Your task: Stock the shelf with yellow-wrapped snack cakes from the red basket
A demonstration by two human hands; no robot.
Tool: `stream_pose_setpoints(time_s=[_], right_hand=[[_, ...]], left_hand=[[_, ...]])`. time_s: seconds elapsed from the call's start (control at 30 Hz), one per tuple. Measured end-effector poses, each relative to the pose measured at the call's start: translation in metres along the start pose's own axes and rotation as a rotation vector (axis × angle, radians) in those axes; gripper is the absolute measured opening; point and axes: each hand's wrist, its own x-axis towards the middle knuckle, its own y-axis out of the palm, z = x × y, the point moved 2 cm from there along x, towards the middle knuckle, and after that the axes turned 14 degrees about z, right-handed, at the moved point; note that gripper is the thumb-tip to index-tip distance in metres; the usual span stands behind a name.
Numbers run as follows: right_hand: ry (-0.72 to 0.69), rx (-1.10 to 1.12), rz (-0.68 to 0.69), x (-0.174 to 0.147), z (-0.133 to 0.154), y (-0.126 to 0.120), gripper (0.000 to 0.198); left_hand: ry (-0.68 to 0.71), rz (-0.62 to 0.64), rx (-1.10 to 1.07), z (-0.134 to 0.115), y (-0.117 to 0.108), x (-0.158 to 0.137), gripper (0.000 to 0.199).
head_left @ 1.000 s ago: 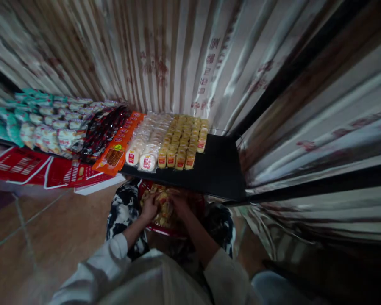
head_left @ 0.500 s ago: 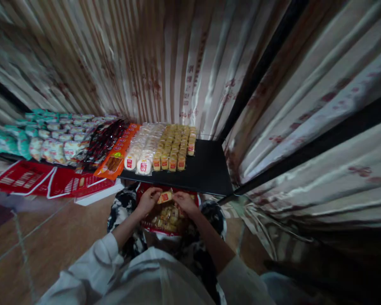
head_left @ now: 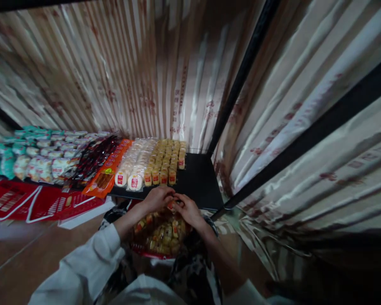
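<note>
My left hand point(head_left: 158, 198) and my right hand point(head_left: 189, 210) meet at the front edge of the black shelf, fingers closed together. Between them is a small wrapped cake point(head_left: 171, 206), mostly covered by the fingers, with part of its red label showing. Below, an open red bag point(head_left: 152, 254) rests between the knees, holding many more yellow wrapped cakes point(head_left: 165, 239). Just beyond the hands, rows of the same cakes point(head_left: 163, 168) stand on the shelf, red labels to the front.
The black shelf point(head_left: 200, 180) carries round white wrapped cakes point(head_left: 135, 181), an orange snack packet point(head_left: 103, 180), dark red packets point(head_left: 91, 163) and green-white packets point(head_left: 47, 165). Red bags point(head_left: 59, 206) hang below its left front. A black frame post point(head_left: 237, 97) and striped curtain point(head_left: 146, 76) stand behind.
My hands have come closer together, and the cake between them is now turned and largely hidden by fingers. The view has shifted, so the shelf sits lower and further left.
</note>
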Motion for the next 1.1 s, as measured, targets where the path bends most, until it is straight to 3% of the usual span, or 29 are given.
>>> stream_pose_setpoints(time_s=[0.2,0.4,0.57,0.7,0.87,1.1], right_hand=[[0.011,0.084,-0.046,0.01,-0.016,-0.019,0.032],[0.105,0.213,-0.252,0.034,-0.03,-0.044,0.041],[0.205,0.062,-0.462,0.066,-0.04,-0.066,0.042],[0.232,-0.097,-0.512,0.091,-0.044,-0.072,0.042],[0.254,-0.077,-0.46,0.116,-0.049,-0.073,0.046],[0.188,0.034,-0.443,0.129,-0.06,-0.073,0.053]], left_hand=[[0.078,-0.061,0.078,-0.017,-0.004,0.033,0.026],[0.087,-0.431,0.064,-0.034,0.005,0.047,0.032],[-0.066,-0.366,-0.282,-0.023,0.041,0.073,0.035],[-0.266,-0.352,-0.574,-0.007,0.06,0.103,0.045],[-0.257,-0.319,-0.702,-0.006,0.059,0.126,0.054],[-0.277,-0.385,-0.851,-0.008,0.052,0.143,0.054]])
